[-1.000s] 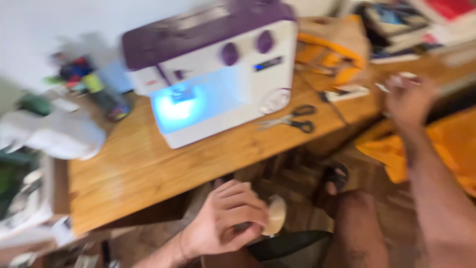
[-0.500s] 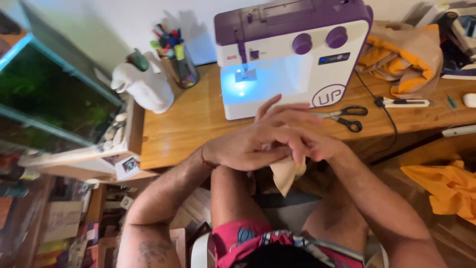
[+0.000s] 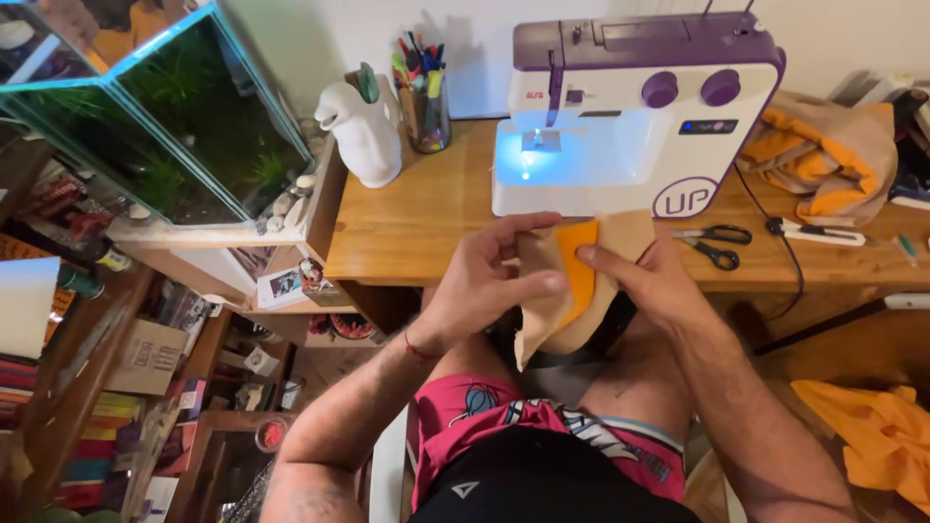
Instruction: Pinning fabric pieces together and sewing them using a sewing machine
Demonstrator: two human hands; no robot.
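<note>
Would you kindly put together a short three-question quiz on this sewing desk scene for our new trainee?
1. True or false: the scissors lie on the floor.
2. What do the left hand and right hand hold together?
A. a pencil cup
B. a beige fabric piece with an orange patch
C. a spool
3. Fill in: the sewing machine has a ____ top.

Key: 1 false, they lie on the wooden desk; 2 B; 3 purple.

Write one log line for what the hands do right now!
left hand: pinches fabric piece | right hand: holds same piece | place: before sewing machine | scissors: on desk
</note>
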